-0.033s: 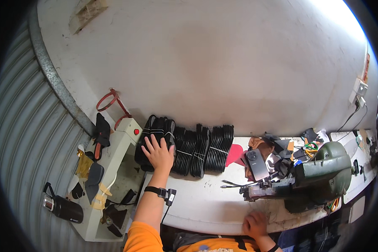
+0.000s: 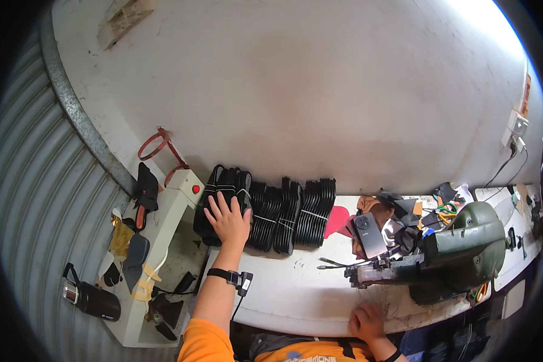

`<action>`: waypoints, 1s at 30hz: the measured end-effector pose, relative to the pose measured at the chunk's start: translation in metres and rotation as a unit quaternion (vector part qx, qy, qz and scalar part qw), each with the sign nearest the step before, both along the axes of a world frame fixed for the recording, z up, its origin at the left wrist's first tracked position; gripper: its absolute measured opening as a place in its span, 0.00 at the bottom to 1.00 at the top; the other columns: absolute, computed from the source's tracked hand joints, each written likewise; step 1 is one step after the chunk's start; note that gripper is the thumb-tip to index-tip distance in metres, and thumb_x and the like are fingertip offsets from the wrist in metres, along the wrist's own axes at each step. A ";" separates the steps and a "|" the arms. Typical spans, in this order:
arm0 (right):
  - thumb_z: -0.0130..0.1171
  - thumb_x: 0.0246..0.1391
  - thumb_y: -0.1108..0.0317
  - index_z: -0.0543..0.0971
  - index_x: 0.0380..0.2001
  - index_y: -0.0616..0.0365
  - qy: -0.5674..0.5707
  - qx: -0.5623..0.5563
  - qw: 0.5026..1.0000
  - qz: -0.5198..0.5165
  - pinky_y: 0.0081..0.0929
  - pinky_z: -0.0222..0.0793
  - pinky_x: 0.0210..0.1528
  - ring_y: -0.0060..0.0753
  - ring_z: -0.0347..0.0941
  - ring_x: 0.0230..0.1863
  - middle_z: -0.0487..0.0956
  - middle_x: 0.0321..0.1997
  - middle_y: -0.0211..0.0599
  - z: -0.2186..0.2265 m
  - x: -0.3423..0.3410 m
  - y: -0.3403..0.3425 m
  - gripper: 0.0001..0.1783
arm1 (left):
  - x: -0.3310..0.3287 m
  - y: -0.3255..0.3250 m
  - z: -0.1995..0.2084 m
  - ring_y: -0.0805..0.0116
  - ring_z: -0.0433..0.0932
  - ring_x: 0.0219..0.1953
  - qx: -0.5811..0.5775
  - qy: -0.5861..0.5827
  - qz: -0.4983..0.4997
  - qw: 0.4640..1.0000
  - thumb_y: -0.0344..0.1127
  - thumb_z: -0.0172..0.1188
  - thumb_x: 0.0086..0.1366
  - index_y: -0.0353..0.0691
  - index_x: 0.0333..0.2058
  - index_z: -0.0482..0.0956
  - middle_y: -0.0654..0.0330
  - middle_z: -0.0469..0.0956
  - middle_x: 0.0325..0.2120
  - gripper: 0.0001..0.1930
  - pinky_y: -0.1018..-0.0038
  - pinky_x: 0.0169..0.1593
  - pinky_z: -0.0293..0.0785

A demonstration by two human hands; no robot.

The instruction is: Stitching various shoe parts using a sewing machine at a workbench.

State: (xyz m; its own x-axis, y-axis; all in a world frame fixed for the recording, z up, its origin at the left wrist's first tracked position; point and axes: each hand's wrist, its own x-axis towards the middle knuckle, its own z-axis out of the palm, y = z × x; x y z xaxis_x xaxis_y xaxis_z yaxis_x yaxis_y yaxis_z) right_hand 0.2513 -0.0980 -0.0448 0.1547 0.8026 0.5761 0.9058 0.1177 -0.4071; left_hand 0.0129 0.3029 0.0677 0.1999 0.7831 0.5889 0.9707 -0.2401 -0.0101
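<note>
My left hand is placed, fingers spread, on the leftmost black bundle, secured with pale ties. Further tied bundles stand to its right on the white table. My right hand, slightly blurred, is positioned at the table's front edge. A phone lies between the bundles and the green machine.

The white table at lower centre carries tied black bundles mid-frame and a green sewing machine at right.
</note>
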 end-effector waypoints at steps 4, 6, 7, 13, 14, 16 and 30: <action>0.67 0.40 0.72 0.78 0.36 0.48 0.008 -0.050 0.998 -0.040 0.41 0.71 0.48 0.40 0.75 0.42 0.78 0.38 0.31 -0.016 0.006 -0.021 0.16 | 0.023 -0.031 0.001 0.36 0.49 0.73 0.048 -0.009 -0.124 0.991 0.44 0.66 0.60 0.42 0.56 0.75 0.44 0.61 0.68 0.27 0.36 0.72 0.43; 0.66 0.41 0.71 0.77 0.32 0.51 -0.016 -0.003 0.999 -0.043 0.46 0.72 0.43 0.47 0.74 0.39 0.76 0.38 0.37 -0.008 0.008 -0.026 0.12 | 0.053 -0.059 -0.008 0.34 0.52 0.72 0.031 -0.025 -0.219 0.975 0.40 0.65 0.59 0.40 0.53 0.76 0.45 0.64 0.66 0.24 0.35 0.71 0.45; 0.66 0.41 0.70 0.78 0.33 0.51 -0.023 -0.017 0.999 -0.036 0.46 0.72 0.46 0.47 0.75 0.41 0.77 0.39 0.37 -0.014 0.008 -0.027 0.12 | 0.052 -0.074 -0.014 0.33 0.53 0.71 0.051 -0.021 -0.264 0.963 0.37 0.65 0.57 0.41 0.51 0.77 0.45 0.66 0.64 0.22 0.34 0.70 0.46; 0.65 0.45 0.64 0.79 0.33 0.55 -0.048 0.067 0.996 0.016 0.48 0.69 0.55 0.44 0.73 0.52 0.78 0.44 0.37 -0.020 0.016 -0.034 0.11 | 0.032 -0.169 -0.109 0.44 0.72 0.47 -0.086 -0.106 -0.566 0.813 0.24 0.58 0.57 0.33 0.40 0.79 0.45 0.73 0.43 0.11 0.50 0.52 0.69; 0.64 0.46 0.65 0.79 0.32 0.55 -0.048 0.066 0.997 0.007 0.48 0.70 0.53 0.44 0.74 0.51 0.78 0.43 0.38 -0.010 0.020 -0.048 0.10 | 0.042 -0.192 -0.118 0.47 0.73 0.36 -0.126 -0.146 -0.576 0.794 0.22 0.61 0.53 0.34 0.33 0.80 0.49 0.73 0.33 0.08 0.55 0.40 0.71; 0.64 0.46 0.67 0.79 0.32 0.54 0.017 0.094 0.993 -0.069 0.45 0.71 0.48 0.44 0.76 0.45 0.78 0.41 0.37 -0.001 0.030 -0.079 0.08 | 0.032 -0.219 -0.127 0.45 0.78 0.41 -0.167 -0.099 -0.634 0.749 0.28 0.66 0.58 0.38 0.41 0.82 0.45 0.79 0.40 0.11 0.51 0.48 0.75; 0.67 0.45 0.68 0.80 0.41 0.60 0.231 -0.065 0.604 -0.760 0.39 0.75 0.45 0.47 0.77 0.40 0.78 0.39 0.47 -0.195 0.057 -0.459 0.18 | 0.071 -0.285 -0.105 0.43 0.76 0.48 -0.255 0.014 -0.663 0.703 0.39 0.66 0.57 0.42 0.47 0.82 0.49 0.79 0.48 0.18 0.52 0.51 0.70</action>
State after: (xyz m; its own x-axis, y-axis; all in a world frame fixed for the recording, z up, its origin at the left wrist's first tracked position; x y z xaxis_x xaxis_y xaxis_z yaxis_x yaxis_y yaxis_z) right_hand 0.3086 -0.5568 -0.2394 0.8901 -0.4349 0.1365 -0.2864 -0.7666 -0.5747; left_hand 0.0835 0.0176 -0.0376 0.9600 0.0039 0.2800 -0.1102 -0.9140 0.3905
